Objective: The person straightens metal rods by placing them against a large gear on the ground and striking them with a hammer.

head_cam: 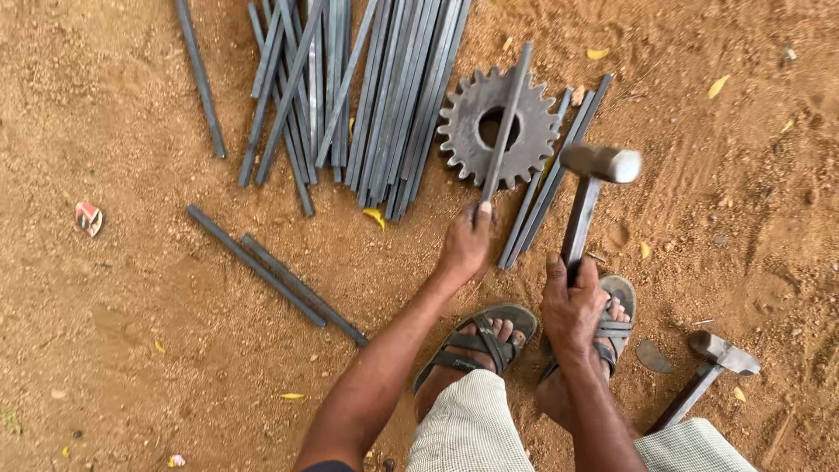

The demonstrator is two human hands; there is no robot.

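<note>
The left hand (pixel 466 245) has its grip clenched on the near end of a flat steel bar (pixel 507 122), which lies across a toothed gear wheel (pixel 498 127) on the sandy ground (pixel 131 332). The right hand (pixel 570 301) grasps the handle of a sledgehammer (pixel 594 175), its head raised just right of the gear. A bundle of bars (pixel 367 96) lies left of it, a second hammer (pixel 712 367) beside the sandalled right foot.

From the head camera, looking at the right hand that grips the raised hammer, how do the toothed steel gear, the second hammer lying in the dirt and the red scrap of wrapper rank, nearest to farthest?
Measured from the right hand:
1. Second hammer lying in the dirt, to its lower right.
2. Toothed steel gear, up and left, under the rod; nearly as close as the hammer, so this order is loose.
3. Red scrap of wrapper, far left.
</note>
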